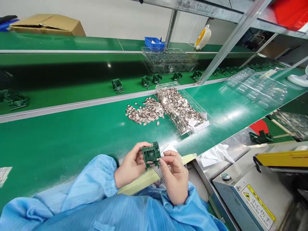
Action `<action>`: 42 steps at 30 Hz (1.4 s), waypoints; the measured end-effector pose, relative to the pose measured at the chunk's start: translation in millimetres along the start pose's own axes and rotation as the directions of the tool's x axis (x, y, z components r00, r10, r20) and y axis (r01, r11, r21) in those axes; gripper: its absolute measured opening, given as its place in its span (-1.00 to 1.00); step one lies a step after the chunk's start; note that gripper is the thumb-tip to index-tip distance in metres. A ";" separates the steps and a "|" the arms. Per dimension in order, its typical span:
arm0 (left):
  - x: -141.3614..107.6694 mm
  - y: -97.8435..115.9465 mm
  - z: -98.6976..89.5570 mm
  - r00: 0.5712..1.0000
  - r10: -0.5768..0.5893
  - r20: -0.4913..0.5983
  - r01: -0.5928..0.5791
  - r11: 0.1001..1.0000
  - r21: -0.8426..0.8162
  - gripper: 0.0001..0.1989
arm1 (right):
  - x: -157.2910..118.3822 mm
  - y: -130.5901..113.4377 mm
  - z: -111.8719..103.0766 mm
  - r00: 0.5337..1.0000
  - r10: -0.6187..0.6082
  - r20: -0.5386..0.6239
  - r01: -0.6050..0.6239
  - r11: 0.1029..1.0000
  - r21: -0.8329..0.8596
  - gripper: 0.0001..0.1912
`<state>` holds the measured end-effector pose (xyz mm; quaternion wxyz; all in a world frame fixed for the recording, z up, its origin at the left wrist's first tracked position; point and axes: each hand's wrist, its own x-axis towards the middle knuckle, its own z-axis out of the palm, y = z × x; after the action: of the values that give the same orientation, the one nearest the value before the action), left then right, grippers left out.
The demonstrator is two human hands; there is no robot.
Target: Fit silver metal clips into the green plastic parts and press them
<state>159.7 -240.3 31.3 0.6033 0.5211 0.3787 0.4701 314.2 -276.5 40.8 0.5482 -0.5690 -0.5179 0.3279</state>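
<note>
My left hand (131, 166) grips a dark green plastic housing (151, 155) by its left side, holding it just past the front edge of the green bench. At the housing's right edge, my right hand (175, 175) has thumb and forefinger pinched together. A tiny light spot shows at those fingertips, too small to name. Beyond the hands, a heap of small silvery metal pieces (145, 111) lies loose on the bench. Beside it stands a clear plastic tray (198, 129) full of the same pieces.
Several green housings (117, 85) sit along the conveyor belt (91, 91) behind a metal rail. Clear trays (256, 85) lie on the bench at right. A machine (243, 179) with a yellow bar stands at lower right. A slanted metal post (231, 45) rises near the belt.
</note>
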 end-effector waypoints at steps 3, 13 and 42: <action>-4.2 -2.8 2.4 0.999 -0.012 0.041 0.011 1.000 0.017 -0.59 | -4.3 2.4 6.0 1.000 -0.011 0.013 0.011 1.000 -0.023 -0.91; -11.7 -11.3 -5.4 0.994 -0.022 0.106 0.006 0.988 0.155 -0.66 | -8.6 9.1 16.1 1.000 -0.009 0.007 0.010 0.997 -0.077 -0.89; -30.5 4.6 19.1 0.997 -0.040 0.072 0.016 0.954 0.299 -0.73 | -28.6 -6.2 4.5 0.939 0.344 -0.006 -0.321 0.882 0.345 -0.77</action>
<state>168.7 -274.8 38.1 0.5385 0.6186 0.4292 0.3784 301.4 -303.2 40.4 0.5906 -0.5571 -0.3299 0.4817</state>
